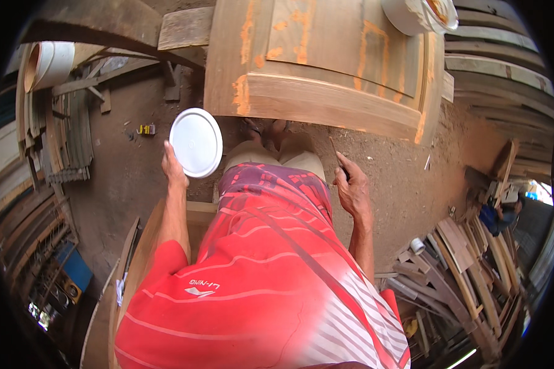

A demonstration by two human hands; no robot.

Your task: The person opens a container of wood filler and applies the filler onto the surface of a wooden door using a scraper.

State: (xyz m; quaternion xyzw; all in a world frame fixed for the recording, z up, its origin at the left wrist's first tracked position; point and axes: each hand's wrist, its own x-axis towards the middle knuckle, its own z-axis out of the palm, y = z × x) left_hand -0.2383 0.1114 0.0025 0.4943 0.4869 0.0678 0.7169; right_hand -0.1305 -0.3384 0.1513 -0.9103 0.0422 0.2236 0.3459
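My left hand (175,165) grips the edge of a round white plastic lid (195,142), held at the left of my body. In my right hand (353,187), closed with the index finger pointing forward, is a thin narrow tool (333,146); its dark handle is mostly hidden by the fingers. Ahead of both hands lies a panelled wooden door (332,98) with orange filler smeared along its joints and panel edges. A white bucket (412,18) with orange filler in it stands on the door's far right. Neither hand touches the door.
A white container (55,64) lies on its side at the far left, by a timber frame. A small yellow object (146,129) is on the dirt floor (394,184). Scrap wood (461,264) is piled at the lower right, and stacked planks (498,67) line the right.
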